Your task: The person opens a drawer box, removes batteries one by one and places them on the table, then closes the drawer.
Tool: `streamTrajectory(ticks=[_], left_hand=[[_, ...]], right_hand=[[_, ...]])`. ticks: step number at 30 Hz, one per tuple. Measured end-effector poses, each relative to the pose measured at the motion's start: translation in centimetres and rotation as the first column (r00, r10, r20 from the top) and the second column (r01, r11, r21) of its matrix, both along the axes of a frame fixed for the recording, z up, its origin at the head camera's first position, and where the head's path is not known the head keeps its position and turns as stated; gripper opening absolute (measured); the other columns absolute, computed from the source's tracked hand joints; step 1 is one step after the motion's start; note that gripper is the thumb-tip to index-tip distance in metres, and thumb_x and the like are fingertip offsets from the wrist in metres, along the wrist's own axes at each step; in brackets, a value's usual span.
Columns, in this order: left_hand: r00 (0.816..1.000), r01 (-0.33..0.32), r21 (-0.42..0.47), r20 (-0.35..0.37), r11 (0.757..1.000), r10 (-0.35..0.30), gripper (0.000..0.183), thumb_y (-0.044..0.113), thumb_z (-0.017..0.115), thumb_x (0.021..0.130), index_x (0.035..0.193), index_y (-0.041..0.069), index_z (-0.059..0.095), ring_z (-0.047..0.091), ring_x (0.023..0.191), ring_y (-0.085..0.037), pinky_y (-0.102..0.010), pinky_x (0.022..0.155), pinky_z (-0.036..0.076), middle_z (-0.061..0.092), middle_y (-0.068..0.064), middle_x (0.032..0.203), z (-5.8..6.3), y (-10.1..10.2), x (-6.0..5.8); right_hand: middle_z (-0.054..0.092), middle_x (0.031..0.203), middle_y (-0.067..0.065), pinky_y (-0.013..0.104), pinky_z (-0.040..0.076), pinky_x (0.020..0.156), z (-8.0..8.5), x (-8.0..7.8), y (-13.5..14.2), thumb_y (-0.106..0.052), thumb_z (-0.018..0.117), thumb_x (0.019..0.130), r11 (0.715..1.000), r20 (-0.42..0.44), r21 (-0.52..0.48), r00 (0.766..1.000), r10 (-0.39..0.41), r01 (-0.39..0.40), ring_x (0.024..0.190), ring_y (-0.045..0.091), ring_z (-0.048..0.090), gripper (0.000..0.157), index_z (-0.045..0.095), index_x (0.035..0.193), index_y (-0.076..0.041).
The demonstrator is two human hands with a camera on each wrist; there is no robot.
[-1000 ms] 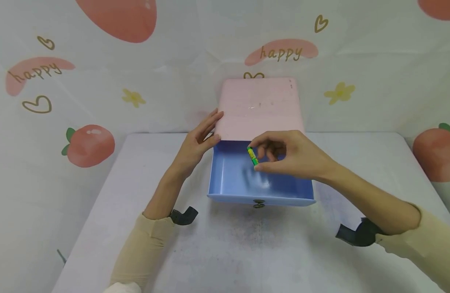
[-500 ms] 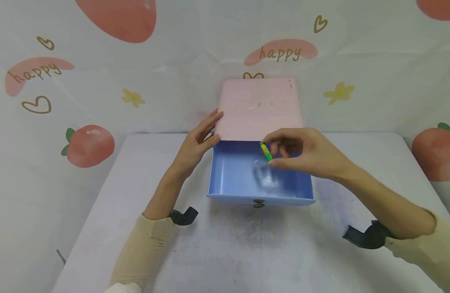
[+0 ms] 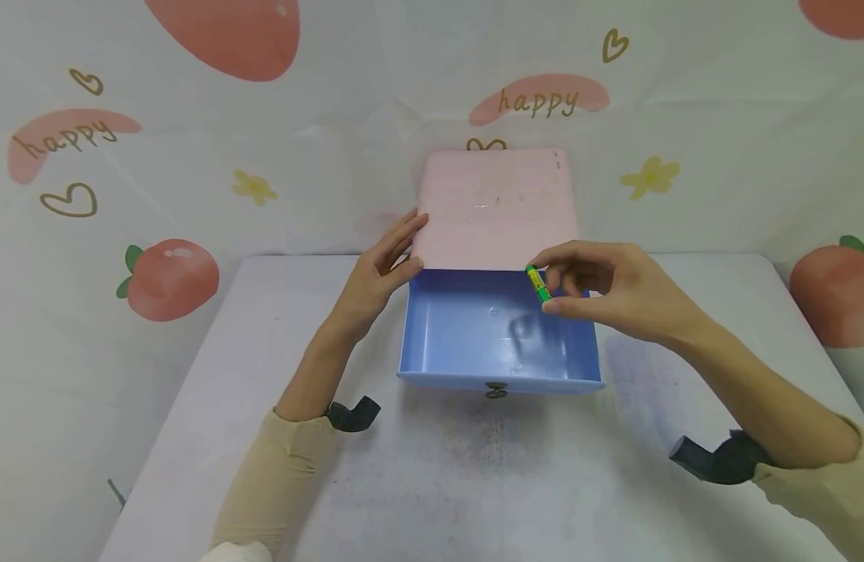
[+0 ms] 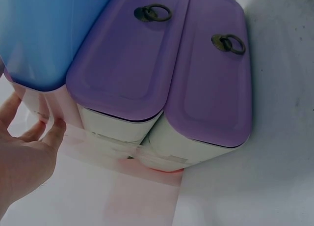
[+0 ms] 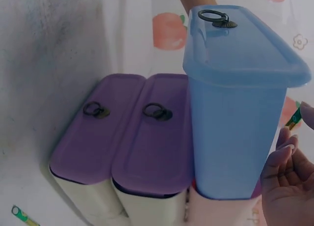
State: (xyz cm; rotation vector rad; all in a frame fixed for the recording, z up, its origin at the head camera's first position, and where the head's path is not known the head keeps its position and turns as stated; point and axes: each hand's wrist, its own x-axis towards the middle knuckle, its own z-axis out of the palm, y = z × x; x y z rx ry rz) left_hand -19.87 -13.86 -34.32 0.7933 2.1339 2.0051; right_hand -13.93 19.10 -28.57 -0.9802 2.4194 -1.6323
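My right hand (image 3: 614,289) pinches a small green and yellow battery (image 3: 538,283) between thumb and forefinger, above the right part of a pulled-out blue drawer (image 3: 460,336). The battery is tilted and apart from the drawer floor. Nothing lies on the visible drawer floor. In the right wrist view the same battery (image 5: 294,119) shows at the right edge beside the drawer. My left hand (image 3: 375,273) rests with extended fingers against the left side of the pink cabinet top (image 3: 498,211); the left wrist view shows its fingertips touching the pink casing (image 4: 54,105).
Two purple drawers (image 4: 125,54) with ring pulls sit pushed in beneath the blue one. Another green battery (image 5: 23,215) lies on the table beside the cabinet, in the right wrist view. A patterned cloth (image 3: 333,117) hangs behind the white table (image 3: 403,499).
My right hand has moved to the right and slightly away from me across the drawer, still pinching the battery. My left hand and the drawer have stayed put.
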Motion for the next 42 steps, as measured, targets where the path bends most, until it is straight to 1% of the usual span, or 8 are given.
streamTrajectory(ticks=[8,16,19,23,26,33,36,42], left_hand=[[1.0,-0.006,-0.005,-0.002,1.0,0.006,0.054,0.011,0.058,0.1,0.152,0.018,0.043,0.03,0.146,-0.015,-0.036,0.119,0.025,0.026,0.01,0.161,0.0,0.0,0.0],[1.0,-0.004,-0.008,-0.004,1.0,0.004,0.054,0.011,0.057,0.101,0.152,0.018,0.042,0.03,0.146,-0.016,-0.036,0.119,0.024,0.026,0.009,0.162,0.0,0.0,0.1],[1.0,-0.008,-0.014,-0.009,1.0,0.008,0.054,0.013,0.058,0.1,0.152,0.018,0.042,0.03,0.146,-0.016,-0.039,0.119,0.024,0.026,0.009,0.161,0.1,0.0,0.1],[1.0,-0.007,-0.012,-0.015,1.0,0.007,0.055,0.014,0.059,0.1,0.152,0.019,0.042,0.03,0.146,-0.016,-0.045,0.119,0.022,0.027,0.009,0.161,0.1,0.0,0.1],[1.0,-0.004,-0.005,-0.013,1.0,0.004,0.055,0.014,0.059,0.1,0.152,0.018,0.043,0.03,0.146,-0.016,-0.046,0.119,0.021,0.027,0.009,0.161,0.1,0.0,0.1],[1.0,-0.002,-0.009,-0.012,1.0,0.002,0.055,0.012,0.058,0.1,0.152,0.018,0.042,0.029,0.146,-0.016,-0.038,0.119,0.024,0.027,0.009,0.161,0.0,0.1,-0.1],[1.0,-0.002,-0.01,-0.014,1.0,0.002,0.055,0.012,0.057,0.101,0.153,0.017,0.042,0.029,0.146,-0.016,-0.036,0.118,0.026,0.027,0.01,0.161,0.0,0.1,-0.1],[1.0,0.001,-0.003,-0.006,1.0,-0.001,0.055,0.012,0.057,0.101,0.153,0.017,0.041,0.028,0.147,-0.016,-0.035,0.118,0.026,0.026,0.009,0.162,-0.1,0.0,-0.1]], right_hand=[[0.06,0.089,0.01,0.02,0.048,0.068,-0.2,0.1,1.9,0.016,0.074,0.079,0.996,0.024,-0.083,0.999,-0.021,0.023,0.075,0.017,0.054,0.043,0.064,0.119,0.003],[0.059,0.089,0.008,0.019,0.048,0.067,-0.7,0.2,3.4,0.017,0.072,0.079,0.996,0.022,-0.067,0.998,-0.062,0.064,0.075,0.016,0.054,0.044,0.064,0.12,0.003],[0.059,0.088,0.008,0.019,0.048,0.066,-0.8,0.1,3.7,0.017,0.071,0.08,0.995,0.037,-0.077,0.997,-0.068,0.071,0.075,0.016,0.054,0.043,0.064,0.12,0.004],[0.059,0.088,0.007,0.019,0.048,0.064,-1.1,0.2,4.2,0.016,0.07,0.081,0.993,0.037,-0.061,0.994,-0.1,0.102,0.074,0.016,0.055,0.043,0.064,0.121,0.003],[0.059,0.089,0.007,0.018,0.049,0.065,-1.5,0.2,4.6,0.016,0.07,0.082,0.991,0.037,-0.054,0.992,-0.118,0.12,0.075,0.016,0.055,0.043,0.064,0.122,0.003],[0.06,0.089,0.006,0.018,0.048,0.064,-2.4,0.3,5.3,0.015,0.07,0.082,0.986,0.041,-0.043,0.986,-0.16,0.162,0.074,0.014,0.055,0.042,0.063,0.122,0.002],[0.06,0.089,0.006,0.018,0.049,0.064,-2.8,0.3,5.7,0.016,0.069,0.082,0.984,0.066,-0.068,0.985,-0.159,0.164,0.074,0.015,0.055,0.042,0.063,0.122,0.003],[0.06,0.089,0.005,0.017,0.049,0.064,-3.8,0.5,6.6,0.016,0.069,0.083,0.978,0.077,-0.058,0.978,-0.195,0.199,0.075,0.013,0.056,0.042,0.063,0.122,0.003]])
